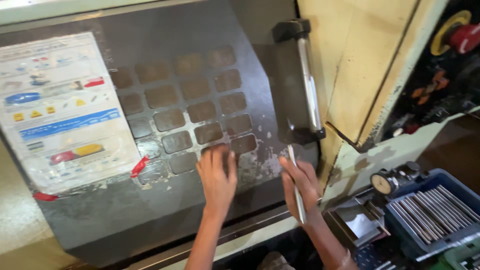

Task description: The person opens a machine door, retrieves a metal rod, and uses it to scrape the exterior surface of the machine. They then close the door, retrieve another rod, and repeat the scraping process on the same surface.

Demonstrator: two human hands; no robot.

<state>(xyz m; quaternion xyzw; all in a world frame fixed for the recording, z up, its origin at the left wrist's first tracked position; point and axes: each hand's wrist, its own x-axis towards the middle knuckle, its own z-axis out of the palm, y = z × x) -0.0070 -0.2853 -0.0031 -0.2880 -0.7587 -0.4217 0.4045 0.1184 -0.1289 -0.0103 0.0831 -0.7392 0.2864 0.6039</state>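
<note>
My left hand (216, 179) lies flat with spread fingers on the dark sliding machine door (200, 60), just below its grid of small square window panes (187, 112). My right hand (300, 181) presses against the door's lower right edge and grips a thin metal rod (297, 186) that runs up between its fingers. The door's black-ended chrome handle (306, 80) stands upright a little above my right hand.
A laminated safety sheet (60, 110) is taped with red tape on the door's left part. A cream machine panel (360, 65) and a control panel with a red knob (462, 36) lie to the right. A blue tray of metal rods (430, 212) and a dial gauge (384, 183) sit lower right.
</note>
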